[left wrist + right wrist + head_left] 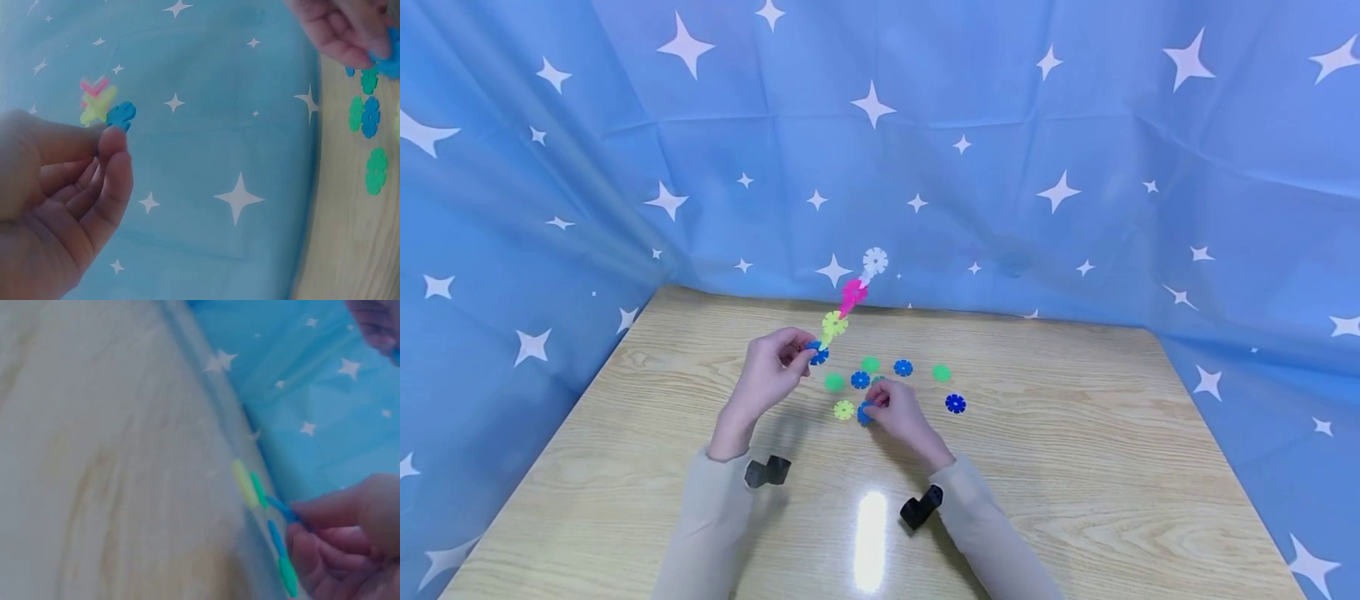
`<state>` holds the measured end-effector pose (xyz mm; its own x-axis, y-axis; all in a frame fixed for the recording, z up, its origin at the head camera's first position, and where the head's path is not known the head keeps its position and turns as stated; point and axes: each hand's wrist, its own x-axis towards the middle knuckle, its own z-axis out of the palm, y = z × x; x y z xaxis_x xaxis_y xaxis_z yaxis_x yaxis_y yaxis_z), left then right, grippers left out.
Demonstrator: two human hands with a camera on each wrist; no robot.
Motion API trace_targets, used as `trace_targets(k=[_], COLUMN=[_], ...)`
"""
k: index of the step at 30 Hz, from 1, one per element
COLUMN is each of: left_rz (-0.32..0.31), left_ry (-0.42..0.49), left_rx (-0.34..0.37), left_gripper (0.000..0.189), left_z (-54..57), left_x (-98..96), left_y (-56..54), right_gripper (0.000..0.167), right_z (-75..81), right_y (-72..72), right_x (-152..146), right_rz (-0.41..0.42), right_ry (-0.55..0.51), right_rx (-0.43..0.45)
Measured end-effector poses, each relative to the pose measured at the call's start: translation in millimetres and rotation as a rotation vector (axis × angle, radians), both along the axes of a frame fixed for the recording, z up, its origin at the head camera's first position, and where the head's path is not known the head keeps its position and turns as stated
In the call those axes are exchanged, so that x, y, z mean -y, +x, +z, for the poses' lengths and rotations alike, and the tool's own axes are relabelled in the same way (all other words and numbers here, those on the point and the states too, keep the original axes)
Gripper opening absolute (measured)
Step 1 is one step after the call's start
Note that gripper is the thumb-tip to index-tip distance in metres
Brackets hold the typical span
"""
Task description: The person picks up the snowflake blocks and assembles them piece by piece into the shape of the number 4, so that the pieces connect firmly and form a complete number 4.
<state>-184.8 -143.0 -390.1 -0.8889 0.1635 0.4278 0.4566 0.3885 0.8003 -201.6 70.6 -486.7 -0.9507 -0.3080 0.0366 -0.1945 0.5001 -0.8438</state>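
Note:
My left hand (pixel 769 367) pinches a blue snowflake disc (pixel 818 353) between thumb and fingertips. That disc forms the lower end of a slanting chain of slotted discs, with yellow-green (pixel 835 323), pink (pixel 853 293) and white (pixel 876 261) pieces rising away from it. In the left wrist view the blue disc (pixel 121 115) shows just beyond the fingertips, the yellow and pink pieces overlapping behind it. Lower and to the right, my right hand (pixel 901 408) pinches another blue snowflake disc (pixel 865 412) by its edge, close over the table. The right wrist view shows this disc (pixel 282 509) edge-on.
Loose discs lie on the wooden table (pixel 1075 467) around the right hand: a yellow-green disc (pixel 843 410), several green ones, such as the green disc (pixel 942 373), and blue ones, including a dark blue disc (pixel 955 404). A blue star-patterned curtain (pixel 1000 167) hangs behind the table.

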Motion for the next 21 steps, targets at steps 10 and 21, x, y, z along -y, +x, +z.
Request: trace_targets(k=[10, 21], left_rz=[0.007, -0.043], left_ry=[0.212, 0.271], left_rx=[0.115, 0.184], left_gripper=[0.01, 0.011], left_z=[-5.5, -8.3], left_x=[-7.6, -16.2], left_y=[-2.9, -3.1], right_gripper=[0.013, 0.022], right_z=[32.5, 69.1], right_y=[3.5, 15.0], right_x=[-2.2, -0.5], right_rz=[-0.188, -0.175], right_ry=[-0.534, -0.742], right_rx=[0.187, 0.156])
